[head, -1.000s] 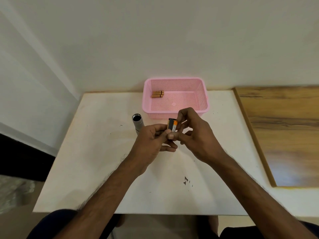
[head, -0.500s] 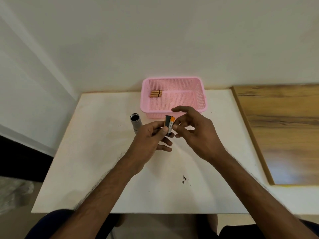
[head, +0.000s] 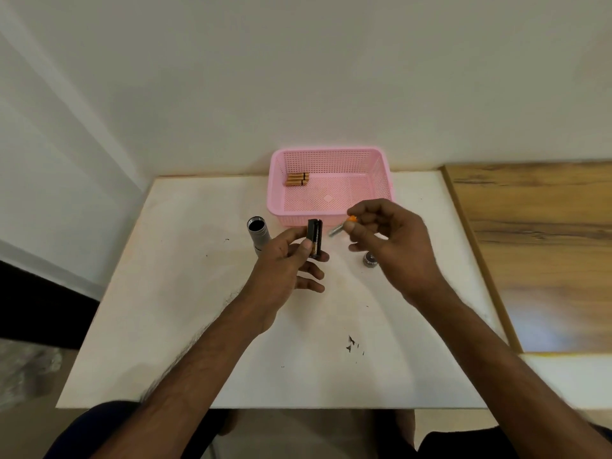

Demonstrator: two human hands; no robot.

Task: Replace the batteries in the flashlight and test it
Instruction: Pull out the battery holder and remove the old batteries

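My left hand [head: 281, 263] holds a black battery holder [head: 314, 238] upright over the white table [head: 172, 309]. To its right my right hand [head: 390, 236] pinches a small battery with an orange end [head: 342, 225], clear of the holder. The silver flashlight body [head: 258, 233] lies open-ended on the table behind my left hand, partly hidden by it. A round dark end cap [head: 370, 259] lies on the table under my right hand. A pink basket [head: 331, 154] at the back holds a few copper-coloured batteries [head: 297, 179].
A wooden board [head: 536, 246] borders the table on the right. Walls stand close behind and to the left. Small dark marks [head: 351, 344] dot the table near its front.
My right hand has pulled the orange-ended battery out of the holder and moved right, uncovering the end cap. My left hand has stayed in place with the holder.
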